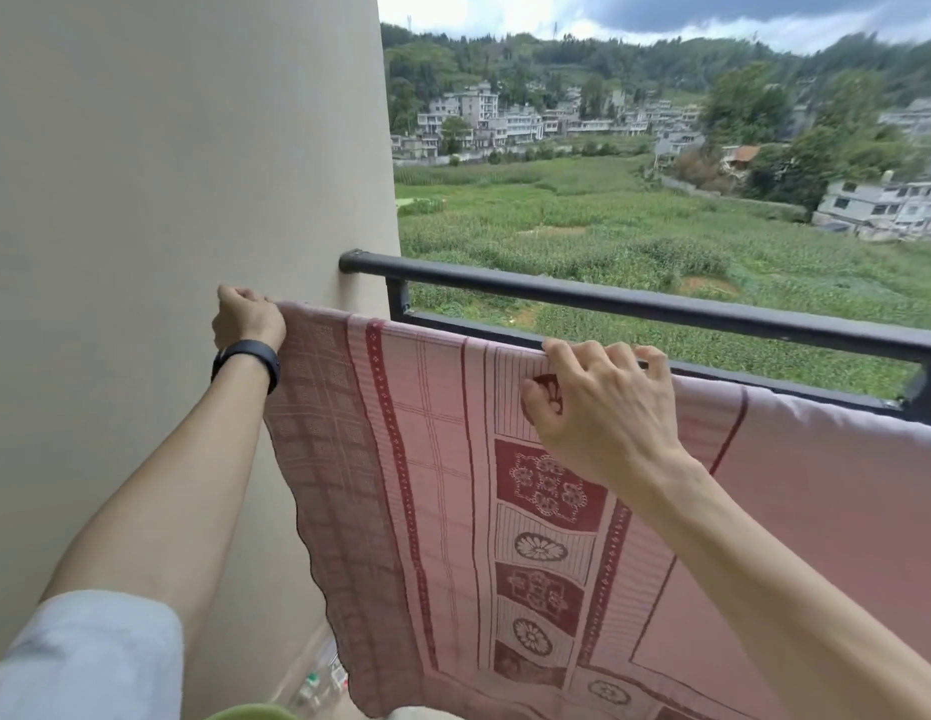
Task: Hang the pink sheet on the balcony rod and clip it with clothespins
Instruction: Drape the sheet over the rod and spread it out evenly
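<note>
The pink sheet (442,459), patterned with dark red bands and flower panels, hangs in front of the black balcony rod (660,304). My left hand (247,317), with a black band on its wrist, grips the sheet's upper left corner near the wall. My right hand (606,407) pinches the top edge further right, level with the lower rail (764,379). To the right, the sheet drapes over that lower rail. No clothespins are visible.
A beige wall (167,174) stands close on the left, where the rod ends. Beyond the railing lie green fields and distant houses. On the floor at the bottom left lie some clear plastic bottles (320,688).
</note>
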A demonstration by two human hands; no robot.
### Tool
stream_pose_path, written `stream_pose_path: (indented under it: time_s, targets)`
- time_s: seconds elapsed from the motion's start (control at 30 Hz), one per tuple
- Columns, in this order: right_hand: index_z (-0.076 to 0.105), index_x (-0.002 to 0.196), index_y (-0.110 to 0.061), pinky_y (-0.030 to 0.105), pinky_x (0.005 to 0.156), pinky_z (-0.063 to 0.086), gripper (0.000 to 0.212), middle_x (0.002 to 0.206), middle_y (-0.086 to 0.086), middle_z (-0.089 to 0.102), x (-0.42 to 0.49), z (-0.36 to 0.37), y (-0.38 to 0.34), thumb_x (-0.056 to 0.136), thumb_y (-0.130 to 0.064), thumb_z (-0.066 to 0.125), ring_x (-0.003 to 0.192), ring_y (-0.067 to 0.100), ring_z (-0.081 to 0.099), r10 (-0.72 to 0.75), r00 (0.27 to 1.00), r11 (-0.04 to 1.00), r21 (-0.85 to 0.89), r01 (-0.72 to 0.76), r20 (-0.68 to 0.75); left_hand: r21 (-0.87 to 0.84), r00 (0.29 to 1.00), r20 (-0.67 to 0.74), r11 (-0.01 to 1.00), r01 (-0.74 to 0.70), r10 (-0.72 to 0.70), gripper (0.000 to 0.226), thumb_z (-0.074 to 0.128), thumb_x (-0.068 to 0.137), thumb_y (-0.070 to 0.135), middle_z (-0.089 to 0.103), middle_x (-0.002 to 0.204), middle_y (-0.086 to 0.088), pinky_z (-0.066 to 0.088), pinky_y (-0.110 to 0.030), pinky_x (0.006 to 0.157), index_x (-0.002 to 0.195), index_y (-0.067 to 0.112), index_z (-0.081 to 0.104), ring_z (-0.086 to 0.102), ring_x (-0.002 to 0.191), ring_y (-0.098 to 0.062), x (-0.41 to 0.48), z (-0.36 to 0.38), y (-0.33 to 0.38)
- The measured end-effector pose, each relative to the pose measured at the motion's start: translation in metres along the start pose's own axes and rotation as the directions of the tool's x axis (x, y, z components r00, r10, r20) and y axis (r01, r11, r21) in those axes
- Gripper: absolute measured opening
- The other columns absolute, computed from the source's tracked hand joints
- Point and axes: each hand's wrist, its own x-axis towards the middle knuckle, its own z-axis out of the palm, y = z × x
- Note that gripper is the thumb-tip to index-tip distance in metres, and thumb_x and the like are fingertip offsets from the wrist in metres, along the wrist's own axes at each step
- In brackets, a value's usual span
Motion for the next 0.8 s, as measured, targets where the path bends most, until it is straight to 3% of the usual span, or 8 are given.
stream_pose_path:
  time_s: [0.07,0.13,0.2,0.43,0.5,0.6,0.67,0.8]
  targets:
    - [0.052,0.128,-0.025,0.050,0.101,0.032,0.052,0.119,0.002,0.067,-0.003,0.002,0.005,0.096,-0.060,0.031,0.109,0.027,0.060,0.003,1.000,1.000,-0.008,-0.003,-0.001,0.081,0.963,-0.080,0.964,-0.253,0.259,0.032,0.036,0.099,0.031,0.058,0.130,-0.015,0.039,-0.046,0.098,0.121,0.016,0.054,0.053,0.120,-0.038,-0.019,0.003,0.019]
    - [0.053,0.129,-0.025,0.050,0.103,0.031,0.053,0.119,0.001,0.067,-0.008,0.002,0.010,0.097,-0.061,0.031,0.111,0.027,0.059,0.022,0.999,1.000,-0.001,-0.022,-0.035,0.176,0.792,-0.047,0.786,-0.593,0.608,0.034,0.038,0.099,0.036,0.067,0.114,-0.014,0.039,-0.047,0.095,0.114,0.017,0.062,0.059,0.106,-0.037,-0.055,0.013,0.029]
    - [0.057,0.127,-0.025,0.051,0.105,0.030,0.051,0.119,0.002,0.067,-0.018,-0.003,0.022,0.098,-0.059,0.032,0.112,0.028,0.059,0.075,0.991,0.997,0.009,-0.074,-0.108,0.219,0.604,0.065,0.580,-0.785,0.794,0.040,0.037,0.100,0.038,0.071,0.092,-0.012,0.038,-0.045,0.094,0.095,0.016,0.069,0.062,0.089,-0.033,-0.094,0.031,0.022]
    - [0.062,0.099,-0.025,0.055,0.109,0.026,0.049,0.110,0.009,0.065,-0.104,-0.023,0.165,0.101,-0.052,0.021,0.112,0.032,0.048,0.509,0.810,0.858,0.091,-0.506,-0.291,0.220,0.569,0.043,0.548,-0.807,0.821,0.042,0.042,0.096,0.020,0.063,0.067,-0.025,0.038,-0.046,0.079,0.067,-0.003,0.061,0.058,0.069,-0.037,-0.106,0.042,0.009]
    - [0.058,0.102,-0.028,0.065,0.105,0.031,0.057,0.115,0.008,0.058,-0.132,-0.031,0.218,0.099,-0.062,0.012,0.118,0.033,0.042,0.614,0.741,0.782,0.079,-0.619,-0.273,0.213,0.627,0.093,0.599,-0.772,0.774,0.050,0.034,0.094,0.028,0.064,0.071,-0.028,0.040,-0.049,0.084,0.069,-0.005,0.063,0.057,0.073,-0.039,-0.108,0.040,0.016]
    - [0.055,0.111,-0.031,0.070,0.106,0.028,0.051,0.124,0.007,0.051,-0.157,-0.039,0.260,0.101,-0.061,0.015,0.128,0.032,0.039,0.613,0.743,0.783,0.078,-0.618,-0.270,0.249,0.665,0.142,0.623,-0.741,0.734,0.052,0.030,0.090,0.041,0.070,0.088,-0.022,0.035,-0.050,0.097,0.086,0.011,0.073,0.058,0.088,-0.038,-0.133,0.037,0.031]
    - [0.058,0.112,-0.028,0.063,0.111,0.020,0.051,0.123,0.006,0.054,-0.159,-0.039,0.264,0.102,-0.056,0.017,0.126,0.030,0.041,0.575,0.753,0.803,0.045,-0.594,-0.321,0.159,0.571,0.193,0.549,-0.821,0.798,0.048,0.035,0.092,0.046,0.071,0.095,-0.018,0.031,-0.051,0.104,0.097,0.019,0.073,0.061,0.095,-0.036,-0.184,0.041,0.053]
    - [0.063,0.107,-0.026,0.055,0.109,0.017,0.046,0.111,0.002,0.063,-0.156,-0.035,0.262,0.102,-0.050,0.023,0.117,0.027,0.046,0.503,0.796,0.841,-0.024,-0.541,-0.337,-0.104,0.197,0.319,0.241,-0.965,0.927,0.045,0.035,0.095,0.050,0.071,0.105,-0.008,0.034,-0.048,0.104,0.115,0.024,0.067,0.062,0.103,-0.030,-0.338,0.061,0.100]
